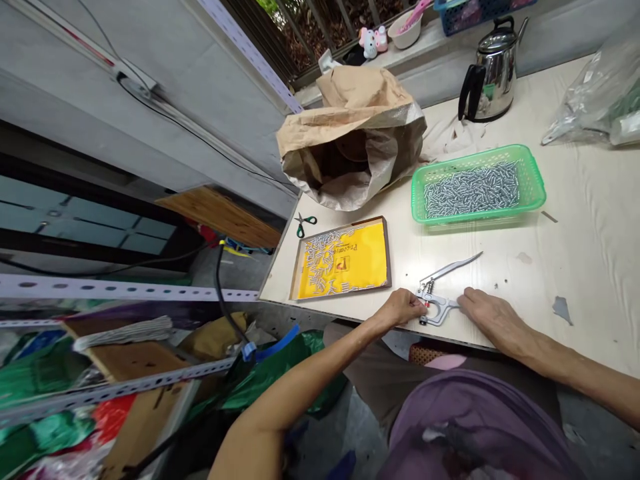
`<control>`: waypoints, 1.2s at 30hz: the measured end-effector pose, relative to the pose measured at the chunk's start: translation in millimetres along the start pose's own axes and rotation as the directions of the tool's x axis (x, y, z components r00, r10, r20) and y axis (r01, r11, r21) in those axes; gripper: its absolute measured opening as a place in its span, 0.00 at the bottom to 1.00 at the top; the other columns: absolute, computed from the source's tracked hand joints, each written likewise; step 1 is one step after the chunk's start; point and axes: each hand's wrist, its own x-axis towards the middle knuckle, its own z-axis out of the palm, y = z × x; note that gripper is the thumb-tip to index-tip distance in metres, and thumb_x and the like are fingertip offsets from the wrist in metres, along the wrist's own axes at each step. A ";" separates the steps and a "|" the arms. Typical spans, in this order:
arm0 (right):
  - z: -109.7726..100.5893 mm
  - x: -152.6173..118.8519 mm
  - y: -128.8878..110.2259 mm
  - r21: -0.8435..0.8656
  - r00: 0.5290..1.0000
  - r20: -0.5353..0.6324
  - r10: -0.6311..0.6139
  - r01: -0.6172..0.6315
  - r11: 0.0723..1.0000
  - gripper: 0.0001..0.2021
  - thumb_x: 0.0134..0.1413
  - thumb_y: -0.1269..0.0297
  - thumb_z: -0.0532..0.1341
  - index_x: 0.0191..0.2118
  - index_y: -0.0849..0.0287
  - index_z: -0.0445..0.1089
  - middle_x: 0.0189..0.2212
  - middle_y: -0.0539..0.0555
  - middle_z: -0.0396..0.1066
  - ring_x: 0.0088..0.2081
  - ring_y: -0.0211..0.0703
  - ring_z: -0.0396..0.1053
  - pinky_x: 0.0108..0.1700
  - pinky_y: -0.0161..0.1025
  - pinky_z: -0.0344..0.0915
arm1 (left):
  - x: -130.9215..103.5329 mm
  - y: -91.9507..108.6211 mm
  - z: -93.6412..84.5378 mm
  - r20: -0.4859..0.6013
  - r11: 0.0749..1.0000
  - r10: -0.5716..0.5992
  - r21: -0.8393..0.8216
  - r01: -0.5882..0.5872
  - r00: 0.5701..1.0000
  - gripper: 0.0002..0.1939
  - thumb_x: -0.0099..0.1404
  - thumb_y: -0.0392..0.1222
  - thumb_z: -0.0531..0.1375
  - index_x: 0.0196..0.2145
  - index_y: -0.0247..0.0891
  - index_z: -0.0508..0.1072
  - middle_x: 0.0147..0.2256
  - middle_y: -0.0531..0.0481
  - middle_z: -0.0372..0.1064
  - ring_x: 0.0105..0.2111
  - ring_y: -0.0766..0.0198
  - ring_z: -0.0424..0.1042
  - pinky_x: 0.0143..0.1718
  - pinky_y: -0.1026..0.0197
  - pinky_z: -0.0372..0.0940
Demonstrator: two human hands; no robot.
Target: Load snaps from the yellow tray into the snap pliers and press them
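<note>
A silver hand tool (438,311) with a spring and two long handles lies near the table's front edge. My left hand (401,307) is at its head end, fingers pinched together beside a small red part; what they hold is too small to name. The end of the tool's lower handle is held by my right hand (493,319), fingers closed round it. To the left, a shallow tray (388,252) with a yellow sheet carries many small metal pieces. A green basket (537,190) full of similar metal pieces stands behind the tool.
Green-handled scissors (302,223) lie by the tray's back left corner. An open brown paper sack (350,133) stands behind it. At the back are a steel kettle (493,73) and a clear plastic bag (595,100). Metal shelving with bags is at the left.
</note>
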 end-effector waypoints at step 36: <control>-18.2 12.8 23.8 -0.293 0.999 -0.031 -0.024 0.014 0.956 0.07 0.55 0.70 0.60 0.40 0.63 0.70 0.32 0.58 0.71 0.36 0.48 0.65 0.36 0.40 0.57 | 23.2 41.1 41.1 0.036 0.499 0.654 0.731 -0.466 0.756 0.19 0.65 0.49 0.59 0.48 0.33 0.66 0.40 0.43 0.67 0.42 0.54 0.65 0.41 0.53 0.65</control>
